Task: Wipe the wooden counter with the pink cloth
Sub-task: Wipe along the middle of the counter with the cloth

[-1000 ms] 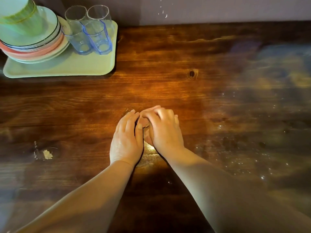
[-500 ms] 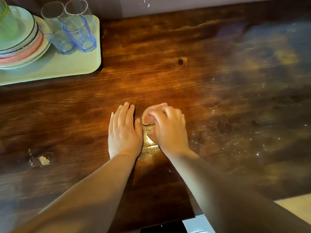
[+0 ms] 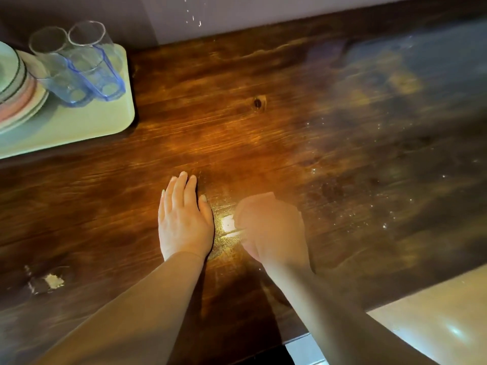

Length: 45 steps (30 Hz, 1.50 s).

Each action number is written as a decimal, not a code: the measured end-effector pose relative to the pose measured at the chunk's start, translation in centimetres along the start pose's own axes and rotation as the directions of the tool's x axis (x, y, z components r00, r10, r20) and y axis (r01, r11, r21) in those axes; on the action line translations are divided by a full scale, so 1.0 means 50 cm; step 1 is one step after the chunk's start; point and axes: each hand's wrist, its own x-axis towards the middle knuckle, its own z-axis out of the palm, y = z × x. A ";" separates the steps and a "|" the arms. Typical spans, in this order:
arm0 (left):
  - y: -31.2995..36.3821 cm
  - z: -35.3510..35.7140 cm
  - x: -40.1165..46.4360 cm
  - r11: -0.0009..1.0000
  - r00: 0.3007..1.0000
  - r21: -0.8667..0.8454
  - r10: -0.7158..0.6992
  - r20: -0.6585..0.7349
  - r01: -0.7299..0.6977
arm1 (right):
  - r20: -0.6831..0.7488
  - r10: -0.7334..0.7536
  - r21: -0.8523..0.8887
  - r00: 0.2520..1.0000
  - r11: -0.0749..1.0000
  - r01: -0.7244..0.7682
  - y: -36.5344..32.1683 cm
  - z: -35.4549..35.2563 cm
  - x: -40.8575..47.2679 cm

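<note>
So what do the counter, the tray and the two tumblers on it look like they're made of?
Counter: wood with a dark, glossy stain; grain lines, a knot and glare off the surface show it.
Tray: probably plastic, pale green and matte, with a smooth, rounded rim.
Tumblers: clear with a blue tint; glass or hard plastic, hard to tell.

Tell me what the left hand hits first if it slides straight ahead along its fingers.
Probably nothing soon: the left hand points up the bare wooden counter toward the back wall, passing right of the green tray.
</note>
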 end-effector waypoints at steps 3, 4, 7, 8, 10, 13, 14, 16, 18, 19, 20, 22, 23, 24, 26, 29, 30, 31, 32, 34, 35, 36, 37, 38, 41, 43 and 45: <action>-0.001 0.001 0.001 1.000 1.000 0.002 -0.002 -0.005 0.002 | 0.063 -0.044 0.011 0.997 0.999 0.043 0.018 -0.017 -0.009; -0.001 0.002 0.001 1.000 1.000 0.002 -0.001 -0.003 0.001 | 0.075 -0.038 0.040 0.996 0.999 0.035 0.021 -0.022 0.024; -0.002 0.001 0.000 1.000 1.000 0.004 -0.001 -0.001 0.001 | 0.044 0.011 0.084 0.999 0.996 -0.015 0.002 -0.027 0.124; -0.001 0.001 0.000 1.000 1.000 0.005 -0.005 -0.001 0.005 | 0.035 0.037 0.082 0.999 0.996 -0.040 -0.003 -0.028 0.139; -0.002 0.001 0.001 1.000 1.000 0.005 -0.006 0.001 0.006 | 0.020 0.080 0.059 0.997 0.995 -0.082 -0.001 -0.032 0.119; 0.000 0.000 0.002 1.000 1.000 0.004 0.006 0.005 -0.006 | 0.006 0.117 0.011 0.993 0.993 -0.117 0.014 -0.039 0.017; 0.000 0.000 0.002 1.000 1.000 0.005 0.005 0.005 -0.005 | 0.006 0.093 -0.001 0.996 0.996 -0.093 0.019 -0.042 -0.003; 0.000 0.000 0.002 1.000 1.000 0.007 -0.004 0.007 0.004 | 0.033 0.057 0.000 0.998 0.998 -0.057 0.034 -0.043 0.017; 0.001 -0.001 0.001 1.000 1.000 0.003 -0.004 0.005 0.004 | -0.018 0.043 0.023 0.999 0.999 -0.043 0.037 -0.038 0.075; 0.001 -0.002 0.002 1.000 1.000 0.001 -0.007 0.004 0.007 | -0.055 0.041 0.017 0.998 0.999 -0.040 0.031 -0.036 0.106; 0.002 -0.003 0.002 1.000 1.000 0.002 -0.011 0.007 0.011 | -0.073 0.051 0.018 0.996 0.999 -0.050 0.027 -0.037 0.125; 0.003 -0.003 0.001 1.000 1.000 0.007 -0.013 0.012 0.013 | -0.065 0.095 0.050 0.993 0.995 -0.092 0.026 -0.039 0.122; 0.003 -0.004 0.000 1.000 1.000 0.005 -0.010 0.014 0.010 | -0.066 0.123 0.054 0.990 0.991 -0.119 0.028 -0.043 0.096; 0.004 -0.004 0.001 1.000 1.000 -0.001 -0.009 0.015 0.009 | -0.078 0.137 0.043 0.988 0.990 -0.134 0.033 -0.046 0.062; 0.003 -0.007 0.001 1.000 1.000 -0.002 -0.012 0.017 0.012 | -0.090 0.115 0.021 0.989 0.993 -0.114 0.036 -0.052 -0.009; 0.004 -0.008 0.000 1.000 1.000 -0.003 -0.013 0.016 0.013 | 0.009 0.087 0.004 0.996 0.996 -0.087 0.052 -0.058 0.003; 0.005 -0.008 0.000 1.000 1.000 -0.005 -0.011 0.015 0.011 | 0.031 0.089 0.011 0.996 0.996 -0.089 0.053 -0.058 0.029; 0.006 -0.009 -0.001 1.000 1.000 -0.006 -0.011 0.013 0.012 | 0.035 0.089 0.008 0.995 0.996 -0.090 0.053 -0.055 0.056; 0.008 -0.010 -0.001 1.000 1.000 -0.005 -0.013 0.011 0.013 | 0.019 0.087 -0.009 0.996 0.996 -0.087 0.048 -0.055 0.079; 0.009 -0.011 -0.001 1.000 1.000 -0.006 -0.020 0.011 0.020 | 0.024 0.118 0.007 0.993 0.993 -0.118 0.046 -0.052 0.097; 0.010 -0.012 -0.002 1.000 1.000 -0.008 -0.017 0.011 0.017 | 0.032 0.143 0.026 0.989 0.989 -0.144 0.045 -0.054 0.083; 0.010 -0.013 -0.002 1.000 1.000 -0.009 -0.014 0.010 0.014 | 0.027 0.163 0.026 0.986 0.986 -0.163 0.046 -0.058 0.056; 0.010 -0.013 -0.001 1.000 1.000 -0.010 -0.011 0.009 0.011 | 0.006 0.171 0.028 0.985 0.985 -0.171 0.046 -0.059 0.021; 0.010 -0.013 -0.001 1.000 1.000 -0.009 -0.011 0.011 0.011 | -0.006 0.159 0.030 0.987 0.987 -0.159 0.046 -0.061 -0.019; 0.008 -0.011 -0.001 1.000 1.000 -0.001 -0.020 0.008 0.020 | 0.092 0.095 0.071 0.991 0.992 -0.102 0.062 -0.070 -0.048; 0.008 -0.010 -0.001 1.000 1.000 0.004 -0.009 0.009 0.009 | 0.103 0.075 0.124 0.992 0.988 -0.087 0.064 -0.071 0.008; 0.010 -0.010 -0.001 1.000 1.000 0.001 -0.007 0.004 0.007 | 0.060 0.114 0.163 0.992 0.979 -0.122 0.054 -0.068 0.067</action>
